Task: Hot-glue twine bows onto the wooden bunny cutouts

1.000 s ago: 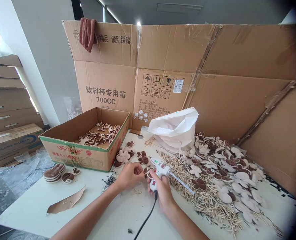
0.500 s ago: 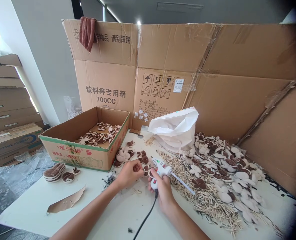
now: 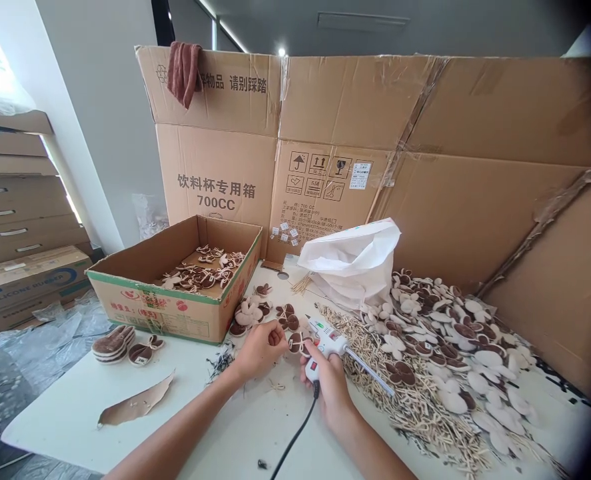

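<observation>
Head camera view, hands and glue gun (image 3: 326,341) recorded, with the glue gun taken as reference point. Right hand (image 3: 331,387): fingers closed around the glue gun, its nozzle directed up and to the left; thumb tip at a brown bow-shaped piece (image 3: 296,343), which lies just left of the glue gun. Whether the thumb presses on that piece cannot be determined. Left hand (image 3: 262,348): located left of the glue gun, near the brown piece, thumb and forefinger brought together; whether anything thin is pinched there cannot be determined.

A translucent stick (image 3: 371,372) protrudes from the rear of the glue gun, and a black cord (image 3: 295,437) runs from its handle toward the wearer. Right of the glue gun: a heap of short beige strings (image 3: 425,417), with a heap of brown and cream felt pieces (image 3: 480,363) farther right. Beyond it: a white bag (image 3: 352,257), open at the top, and an upright cardboard partition (image 3: 435,220). Left of and beyond it: an open carton (image 3: 160,317) containing brown and cream pieces. Farther left: stacked soles (image 3: 113,344) and, nearer the wearer, a torn cardboard scrap (image 3: 138,403), both on the white table (image 3: 215,433).
</observation>
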`<state>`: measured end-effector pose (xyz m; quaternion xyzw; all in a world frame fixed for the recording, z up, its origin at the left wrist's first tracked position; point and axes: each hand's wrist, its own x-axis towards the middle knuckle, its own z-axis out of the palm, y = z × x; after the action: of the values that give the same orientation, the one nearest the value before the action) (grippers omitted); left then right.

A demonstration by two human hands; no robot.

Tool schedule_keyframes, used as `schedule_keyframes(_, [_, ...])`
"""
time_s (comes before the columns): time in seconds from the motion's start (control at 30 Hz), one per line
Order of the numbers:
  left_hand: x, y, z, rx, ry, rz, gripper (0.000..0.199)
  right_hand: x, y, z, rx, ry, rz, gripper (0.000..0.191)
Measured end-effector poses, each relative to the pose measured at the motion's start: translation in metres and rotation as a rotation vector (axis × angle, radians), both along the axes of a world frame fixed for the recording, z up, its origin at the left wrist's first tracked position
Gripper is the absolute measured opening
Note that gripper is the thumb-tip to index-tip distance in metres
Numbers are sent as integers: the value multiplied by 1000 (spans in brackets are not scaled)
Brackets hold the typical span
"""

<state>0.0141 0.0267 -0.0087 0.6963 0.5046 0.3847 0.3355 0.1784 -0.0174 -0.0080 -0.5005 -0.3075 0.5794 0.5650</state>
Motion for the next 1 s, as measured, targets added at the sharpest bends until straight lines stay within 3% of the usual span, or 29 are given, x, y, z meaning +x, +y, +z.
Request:
schedule_keyframes(0.33, [-6, 2, 1, 49, 71, 150, 9, 4, 2, 1, -16, -9, -15, 35])
schedule_keyframes(0.53, [-5, -2, 6, 32, 16, 78, 31, 3, 1, 4, -21, -7, -17, 37])
schedule_keyframes(1.0, [0, -5, 7, -14, -48, -45, 34, 2, 0, 5, -6, -14, -15, 36])
